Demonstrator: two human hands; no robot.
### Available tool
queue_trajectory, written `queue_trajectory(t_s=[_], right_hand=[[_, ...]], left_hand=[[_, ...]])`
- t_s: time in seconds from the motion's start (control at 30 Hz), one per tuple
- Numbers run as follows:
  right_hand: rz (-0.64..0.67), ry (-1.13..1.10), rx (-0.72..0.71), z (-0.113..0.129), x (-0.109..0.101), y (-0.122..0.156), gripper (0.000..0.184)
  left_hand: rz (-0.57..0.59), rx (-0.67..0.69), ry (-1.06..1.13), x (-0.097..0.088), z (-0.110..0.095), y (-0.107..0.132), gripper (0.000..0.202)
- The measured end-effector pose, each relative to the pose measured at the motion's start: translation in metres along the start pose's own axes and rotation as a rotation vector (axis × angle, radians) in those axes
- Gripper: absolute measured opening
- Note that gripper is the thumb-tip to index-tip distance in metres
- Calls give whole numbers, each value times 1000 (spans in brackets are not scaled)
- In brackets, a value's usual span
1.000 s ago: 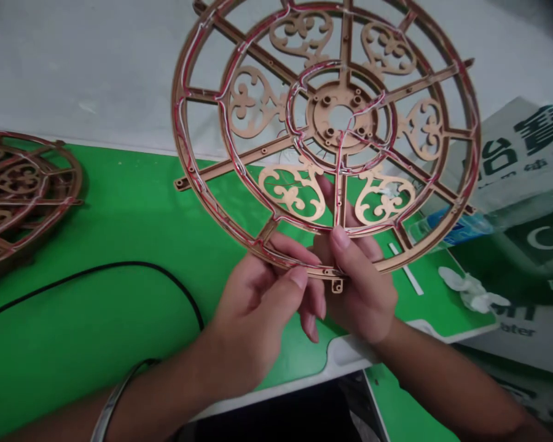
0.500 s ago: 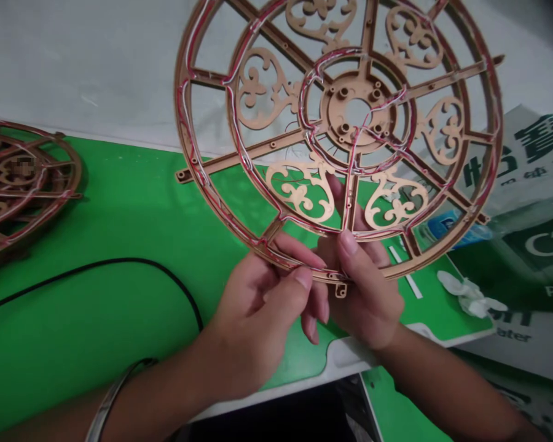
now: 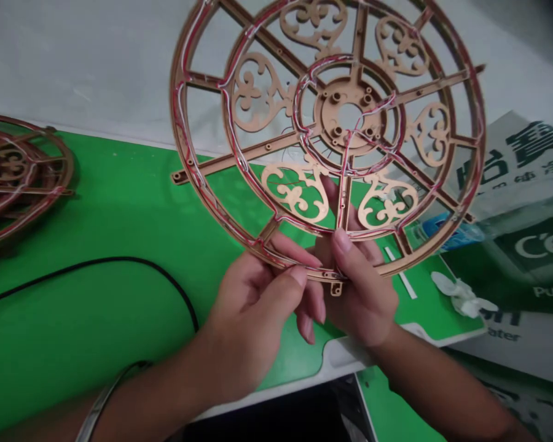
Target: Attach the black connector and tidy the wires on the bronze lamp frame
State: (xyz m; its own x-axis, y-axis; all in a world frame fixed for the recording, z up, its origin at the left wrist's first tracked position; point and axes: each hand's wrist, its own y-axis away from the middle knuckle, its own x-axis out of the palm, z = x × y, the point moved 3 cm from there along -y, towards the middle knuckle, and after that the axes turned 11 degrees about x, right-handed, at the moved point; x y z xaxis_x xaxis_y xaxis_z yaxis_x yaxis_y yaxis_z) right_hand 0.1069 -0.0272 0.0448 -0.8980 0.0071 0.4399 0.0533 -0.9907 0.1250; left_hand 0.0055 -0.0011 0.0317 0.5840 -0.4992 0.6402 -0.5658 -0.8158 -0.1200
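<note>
A round tan openwork frame, with spokes, rings and scroll ornaments, is held up and tilted above the table. Red and white wires run along the channels of its rings and some spokes, meeting near the hub. My left hand pinches the lower rim between thumb and forefinger. My right hand grips the bottom edge beside it, thumb on the lower spoke and fingers behind the frame. Part of the right fingers is hidden by the frame.
Similar wired frames lie at the left on the green table mat. A black cable curves across the mat. At the right are a white strip, a crumpled white piece and printed water cartons.
The round frame has shifted slightly left in view and tilted a little. Both hands keep their grip on its lower rim.
</note>
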Motion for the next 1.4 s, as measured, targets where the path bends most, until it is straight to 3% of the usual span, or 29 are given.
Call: queue_trajectory(t_s=[0.2,0.47,0.67,1.03,1.4], right_hand=[[-58,-1,17,2,-4,-2,62],[-17,32,67,1,-2,-5,49],[-80,8,18,5,0,-3,56],[-45,35,-4,2,-2,-1,61],[-31,-26,-66,-1,-3,-2,51]], left_hand=[[39,10,-23,-2,2,4,15],[53,15,-18,-1,0,2,12],[30,-5,-30,-1,2,4,12],[18,-25,-43,-3,-1,5,11],[0,-39,-24,1,-2,2,11]])
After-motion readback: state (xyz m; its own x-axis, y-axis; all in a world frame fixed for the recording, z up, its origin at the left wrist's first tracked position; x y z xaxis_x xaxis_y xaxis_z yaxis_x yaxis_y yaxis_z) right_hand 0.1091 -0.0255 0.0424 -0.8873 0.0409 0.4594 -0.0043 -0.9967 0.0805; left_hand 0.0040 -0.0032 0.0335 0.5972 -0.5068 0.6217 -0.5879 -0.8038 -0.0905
